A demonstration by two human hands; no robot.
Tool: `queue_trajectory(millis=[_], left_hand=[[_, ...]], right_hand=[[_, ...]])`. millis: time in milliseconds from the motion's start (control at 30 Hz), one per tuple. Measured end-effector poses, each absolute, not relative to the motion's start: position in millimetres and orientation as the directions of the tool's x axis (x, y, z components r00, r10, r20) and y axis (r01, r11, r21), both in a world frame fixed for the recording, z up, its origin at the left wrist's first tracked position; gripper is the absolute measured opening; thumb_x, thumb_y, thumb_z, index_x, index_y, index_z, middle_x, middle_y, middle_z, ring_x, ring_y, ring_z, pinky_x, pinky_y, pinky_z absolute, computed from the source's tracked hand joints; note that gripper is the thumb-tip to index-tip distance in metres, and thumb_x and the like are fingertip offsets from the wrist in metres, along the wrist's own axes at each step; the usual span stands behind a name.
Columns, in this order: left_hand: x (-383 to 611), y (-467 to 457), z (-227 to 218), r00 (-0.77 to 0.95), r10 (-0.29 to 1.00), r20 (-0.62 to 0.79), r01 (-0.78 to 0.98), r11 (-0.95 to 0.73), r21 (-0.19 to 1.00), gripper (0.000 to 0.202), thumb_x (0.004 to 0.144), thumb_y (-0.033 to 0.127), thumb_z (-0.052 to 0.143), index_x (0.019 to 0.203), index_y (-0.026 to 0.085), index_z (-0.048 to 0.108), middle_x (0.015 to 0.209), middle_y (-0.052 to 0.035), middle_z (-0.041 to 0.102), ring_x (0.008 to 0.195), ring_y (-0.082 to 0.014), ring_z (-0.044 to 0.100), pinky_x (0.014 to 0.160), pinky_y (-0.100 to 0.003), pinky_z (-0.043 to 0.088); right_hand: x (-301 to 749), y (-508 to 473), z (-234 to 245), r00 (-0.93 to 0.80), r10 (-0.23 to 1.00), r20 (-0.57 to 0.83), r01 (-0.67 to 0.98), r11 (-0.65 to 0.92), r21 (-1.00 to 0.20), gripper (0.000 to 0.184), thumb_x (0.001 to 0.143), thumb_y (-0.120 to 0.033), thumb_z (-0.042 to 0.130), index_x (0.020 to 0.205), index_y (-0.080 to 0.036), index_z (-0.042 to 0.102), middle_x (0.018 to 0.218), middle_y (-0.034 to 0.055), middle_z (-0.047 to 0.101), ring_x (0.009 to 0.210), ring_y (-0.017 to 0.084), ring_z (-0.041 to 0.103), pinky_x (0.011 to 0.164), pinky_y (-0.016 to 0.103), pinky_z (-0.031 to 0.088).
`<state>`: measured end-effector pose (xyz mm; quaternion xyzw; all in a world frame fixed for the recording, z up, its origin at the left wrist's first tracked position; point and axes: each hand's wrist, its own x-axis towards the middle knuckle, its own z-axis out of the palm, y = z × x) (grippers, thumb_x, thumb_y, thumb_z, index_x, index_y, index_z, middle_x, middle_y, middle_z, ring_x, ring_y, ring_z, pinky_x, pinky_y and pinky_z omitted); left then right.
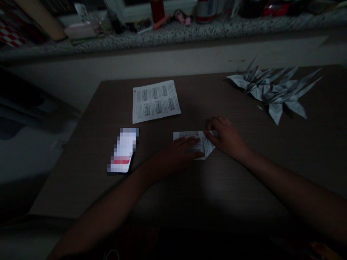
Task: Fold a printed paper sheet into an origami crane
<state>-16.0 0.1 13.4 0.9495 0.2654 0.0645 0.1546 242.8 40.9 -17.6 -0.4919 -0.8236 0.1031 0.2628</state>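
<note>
A small folded piece of printed paper (195, 141) lies on the dark wooden table (217, 187). My left hand (177, 155) lies flat on its left part, fingers stretched out and pressing it down. My right hand (226, 136) rests on the paper's right edge with its fingers curled onto a fold. The right part of the paper is hidden under that hand.
A flat printed sheet (155, 100) lies farther back on the table. A phone (124, 150) with a lit screen lies to the left. Several folded paper cranes (273, 92) are piled at the back right. A cluttered stone ledge (173, 32) runs behind.
</note>
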Motion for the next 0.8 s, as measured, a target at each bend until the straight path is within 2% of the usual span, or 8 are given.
queue_trajectory(millis=[133,367,533,667,800], left_hand=[[-14.3,0.1,15.7,0.849,0.526,0.051,0.485,-0.814,0.32,0.041,0.101,0.016,0.058,0.141,0.024,0.062,0.163,-0.0156,0.042,0.151,-0.0319,0.04,0.121,-0.052,0.038],[-14.1,-1.1,16.1,0.849,0.525,0.054,0.487,-0.818,0.305,0.045,0.101,0.018,0.058,0.145,0.028,0.058,0.164,-0.0138,0.04,0.152,-0.0321,0.038,0.12,-0.054,0.04],[-15.1,0.3,14.7,0.858,0.514,0.029,0.481,-0.821,0.306,0.043,0.102,0.018,0.057,0.145,0.026,0.059,0.165,-0.015,0.039,0.153,-0.032,0.037,0.122,-0.053,0.038],[-16.0,0.9,13.0,0.867,0.497,0.022,0.47,-0.833,0.291,0.052,0.104,0.018,0.054,0.153,0.035,0.05,0.167,-0.012,0.035,0.155,-0.0321,0.034,0.122,-0.054,0.036],[-15.7,0.0,14.0,0.861,0.509,0.009,0.485,-0.826,0.287,0.049,0.104,0.02,0.055,0.15,0.038,0.053,0.169,-0.0096,0.032,0.155,-0.0332,0.033,0.122,-0.055,0.036]], right_hand=[[242.8,40.8,-17.8,-0.373,0.869,0.324,0.754,0.487,-0.44,0.008,0.096,-0.03,0.057,0.092,-0.024,0.054,0.095,0.0098,0.061,0.089,0.029,0.057,0.081,0.041,0.042],[241.8,40.2,-16.8,-0.371,0.872,0.32,0.761,0.483,-0.433,0.008,0.096,-0.03,0.057,0.092,-0.024,0.054,0.095,0.0101,0.062,0.089,0.029,0.057,0.08,0.04,0.042],[241.8,39.9,-18.6,-0.373,0.875,0.309,0.777,0.476,-0.412,0.01,0.097,-0.032,0.056,0.093,-0.023,0.055,0.097,0.0108,0.062,0.09,0.029,0.057,0.081,0.041,0.042],[241.7,40.5,-20.4,-0.374,0.874,0.31,0.792,0.475,-0.383,0.012,0.098,-0.034,0.056,0.093,-0.023,0.056,0.097,0.0109,0.061,0.09,0.03,0.057,0.08,0.041,0.041],[240.2,40.5,-19.1,-0.375,0.874,0.309,0.8,0.473,-0.368,0.012,0.097,-0.033,0.055,0.093,-0.023,0.056,0.096,0.0111,0.061,0.088,0.03,0.057,0.079,0.041,0.041]])
